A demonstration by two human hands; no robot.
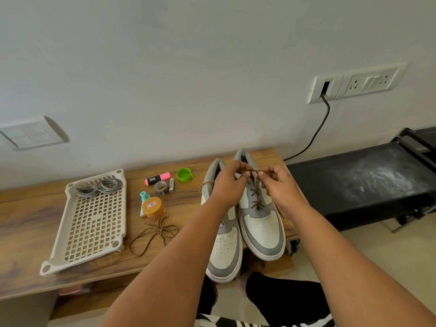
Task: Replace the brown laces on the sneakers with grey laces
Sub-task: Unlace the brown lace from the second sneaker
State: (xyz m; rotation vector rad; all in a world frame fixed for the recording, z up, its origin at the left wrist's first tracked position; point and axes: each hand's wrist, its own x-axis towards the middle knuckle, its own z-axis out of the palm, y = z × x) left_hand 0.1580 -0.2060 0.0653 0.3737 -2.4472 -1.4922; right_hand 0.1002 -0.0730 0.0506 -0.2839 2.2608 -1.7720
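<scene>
Your left hand [230,179] and right hand [277,185] sit close together over the top of the right-hand sneaker [260,220], each pinching a strand of its brown lace [256,197], which is still threaded through the eyelets just below your fingers. Pull unevenly and I'd expect the lace to bind in an eyelet, or the shoe to slide toward the table edge, since nothing else is steadying it. The other sneaker [225,244], under your left wrist, looks already unlaced; a loose brown lace [154,234] lies on the table [28,232] to your left. Further left, the grey laces [100,187] are coiled at the far end of a white tray [92,223]; small clutter sits between, where a trailing lace could snag.
</scene>
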